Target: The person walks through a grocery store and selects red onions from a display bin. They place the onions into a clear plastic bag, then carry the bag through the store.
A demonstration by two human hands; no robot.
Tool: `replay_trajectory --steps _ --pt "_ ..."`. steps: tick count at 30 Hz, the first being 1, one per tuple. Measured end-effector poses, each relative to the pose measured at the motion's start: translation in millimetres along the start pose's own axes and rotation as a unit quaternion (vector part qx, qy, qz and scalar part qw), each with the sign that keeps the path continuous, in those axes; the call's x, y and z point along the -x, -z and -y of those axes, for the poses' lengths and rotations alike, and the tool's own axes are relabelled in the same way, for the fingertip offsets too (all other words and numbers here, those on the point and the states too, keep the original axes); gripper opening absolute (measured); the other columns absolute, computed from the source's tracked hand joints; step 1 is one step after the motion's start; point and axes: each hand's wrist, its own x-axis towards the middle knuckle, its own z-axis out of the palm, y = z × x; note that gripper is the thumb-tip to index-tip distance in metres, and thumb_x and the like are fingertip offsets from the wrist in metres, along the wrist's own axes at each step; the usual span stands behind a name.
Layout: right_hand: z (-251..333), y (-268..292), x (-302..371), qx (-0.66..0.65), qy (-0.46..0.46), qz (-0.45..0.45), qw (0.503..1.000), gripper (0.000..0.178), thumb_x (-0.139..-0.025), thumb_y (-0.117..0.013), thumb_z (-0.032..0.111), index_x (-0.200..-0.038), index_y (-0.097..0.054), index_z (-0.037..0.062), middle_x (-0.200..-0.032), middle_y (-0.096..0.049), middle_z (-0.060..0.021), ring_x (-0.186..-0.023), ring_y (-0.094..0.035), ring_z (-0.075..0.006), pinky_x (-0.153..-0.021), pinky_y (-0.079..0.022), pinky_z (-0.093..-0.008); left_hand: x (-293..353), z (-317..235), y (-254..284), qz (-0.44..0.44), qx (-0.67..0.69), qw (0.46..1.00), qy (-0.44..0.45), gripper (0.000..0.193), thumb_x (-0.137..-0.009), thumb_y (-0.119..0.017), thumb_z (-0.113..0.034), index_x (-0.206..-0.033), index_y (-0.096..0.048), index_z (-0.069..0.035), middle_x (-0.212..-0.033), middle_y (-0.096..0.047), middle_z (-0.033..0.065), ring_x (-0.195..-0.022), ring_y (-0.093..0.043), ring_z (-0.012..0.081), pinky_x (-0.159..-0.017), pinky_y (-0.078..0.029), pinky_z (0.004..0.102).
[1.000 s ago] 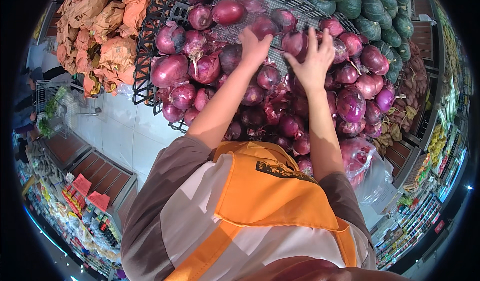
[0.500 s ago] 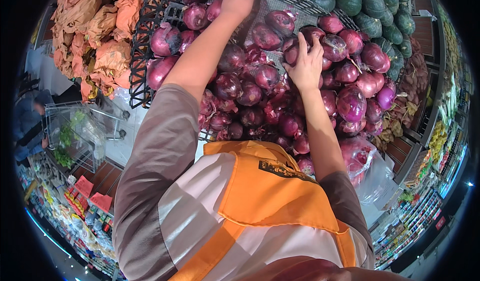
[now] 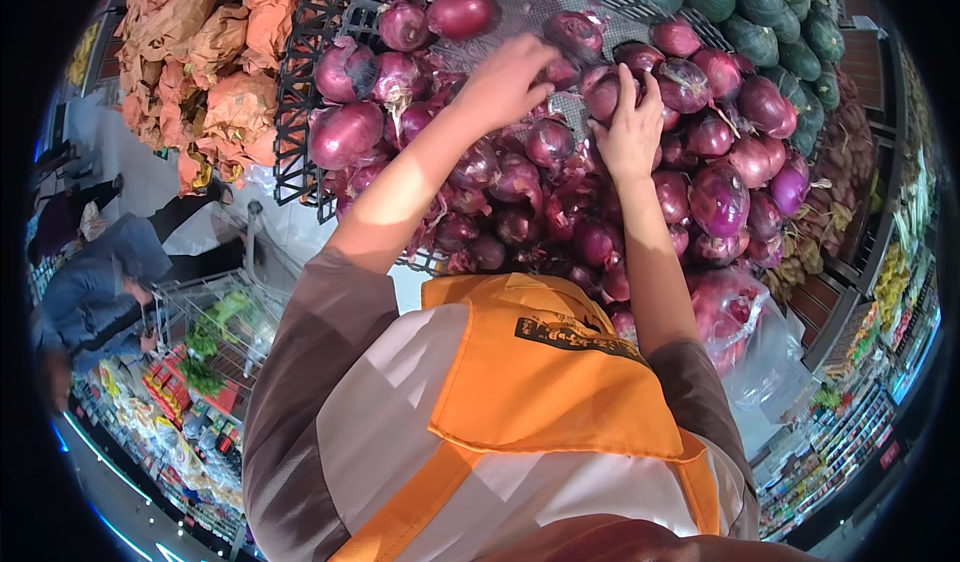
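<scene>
Red onions fill a black plastic crate (image 3: 300, 112) in front of me. My left hand (image 3: 508, 80) is over the middle of them, thumb and fingers apart, beside a red onion (image 3: 563, 72) that it partly covers. My right hand (image 3: 630, 137) has its fingers curled over another red onion (image 3: 601, 94) to the right of that one. A large smooth onion (image 3: 463, 14) lies on the grey mesh liner (image 3: 520, 2) toward the far side. Loose purple skins lie among the onions below my hands.
Orange paper-wrapped produce (image 3: 215, 62) is piled at left, dark green squashes (image 3: 750, 12) at far right. A clear bag of onions (image 3: 735, 327) sits by my right arm. A person (image 3: 100, 282) stands beside a shopping cart (image 3: 215, 312) on the left.
My left hand has come back from the far side toward the middle, uncovering an onion there. My right hand stays on its onion. The person and cart at left have come closer.
</scene>
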Motion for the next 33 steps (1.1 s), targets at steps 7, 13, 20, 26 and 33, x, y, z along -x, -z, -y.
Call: replay_trajectory --steps 7,13,20,26,33 --pt "-5 2 -4 -0.011 0.006 0.071 0.997 0.083 -0.062 -0.089 0.007 -0.137 -0.055 0.0197 -0.141 -0.049 -0.0143 -0.121 -0.054 -0.0381 -0.102 -0.049 -0.0471 -37 -1 -42 -0.017 -0.066 0.985 0.160 0.125 -0.063 -0.091 -0.036 -0.162 -0.017 -0.016 -0.136 -0.051 0.0234 -0.124 -0.053 0.0424 -0.102 -0.053 0.0514" --pt "12 -8 -23 -0.074 0.048 -0.119 0.989 0.073 -0.063 -0.093 0.021 -0.126 -0.058 0.0141 -0.131 -0.053 -0.0179 -0.116 -0.055 -0.0394 -0.099 -0.048 -0.0471 -45 23 -48 -0.235 -0.087 0.951 0.179 0.123 -0.070 -0.089 -0.046 -0.159 -0.019 0.002 -0.133 -0.049 0.0238 -0.122 -0.050 0.0409 -0.100 -0.051 0.0494" --pt "17 -29 -33 0.082 0.007 -0.054 0.995 0.077 -0.080 -0.082 0.045 -0.139 -0.052 0.0074 -0.156 -0.033 -0.0233 -0.138 -0.035 -0.0439 -0.113 -0.031 -0.0540 -24 39 -22 -0.090 -0.018 0.986 0.136 0.090 -0.091 -0.073 -0.027 -0.162 -0.020 -0.009 -0.150 -0.043 0.0238 -0.137 -0.046 0.0428 -0.109 -0.046 0.0474" --pt "17 -27 -29 0.093 0.009 -0.059 0.994 0.072 -0.081 -0.080 0.045 -0.134 -0.054 0.0048 -0.156 -0.033 -0.0236 -0.141 -0.032 -0.0428 -0.114 -0.027 -0.0574 10 23 10 -0.124 -0.004 0.987 0.101 0.048 -0.091 -0.070 -0.027 -0.135 -0.060 -0.009 -0.148 -0.049 0.0133 -0.128 -0.056 0.0370 -0.102 -0.051 0.0454" --pt "17 -7 -24 0.015 0.059 -0.080 0.995 0.065 -0.076 -0.086 0.023 -0.130 -0.054 0.0071 -0.147 -0.040 -0.0243 -0.137 -0.037 -0.0444 -0.113 -0.031 -0.0549 59 10 25 0.100 -0.157 0.944 0.272 0.060 -0.084 -0.074 -0.046 -0.129 -0.064 -0.008 -0.129 -0.063 0.0159 -0.116 -0.065 0.0350 -0.093 -0.054 0.0463"
